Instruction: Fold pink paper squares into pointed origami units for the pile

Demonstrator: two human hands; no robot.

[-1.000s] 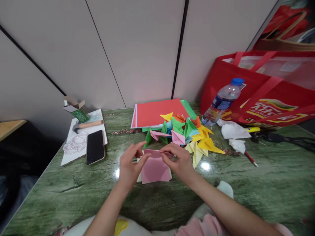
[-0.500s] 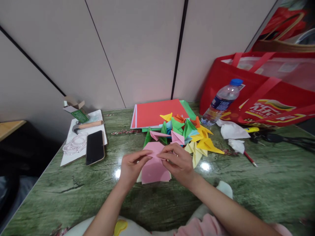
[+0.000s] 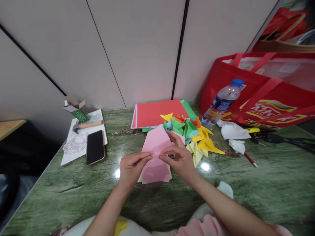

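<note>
A pink sheet of paper point(image 3: 156, 139) is pinched at its near edge between both hands and tilts up away from me. My left hand point(image 3: 134, 166) grips it with thumb and index finger. On the other side my right hand point(image 3: 179, 161) pinches the same edge, its other fingers behind the sheet. Beneath lies a stack of paper point(image 3: 155, 172), pink on top with pale yellow edges showing. Just beyond, folded paper pieces point(image 3: 188, 128) in green, yellow, orange and blue lie heaped, partly hidden by the raised sheet.
Red paper sheets point(image 3: 157, 113) lie by the wall. Leftward are a phone point(image 3: 95, 147), a hammer point(image 3: 90, 125), beads point(image 3: 76, 143) and a small box point(image 3: 80, 113). On the right stand a water bottle point(image 3: 221, 103) and a red bag point(image 3: 268, 88), with crumpled tissue point(image 3: 232, 130) and a pencil point(image 3: 250, 159) nearby.
The pink sheet in my hands has swung up and opened out, now covering part of the folded pieces behind. My right fingers have spread slightly; both hands stay in nearly the same place.
</note>
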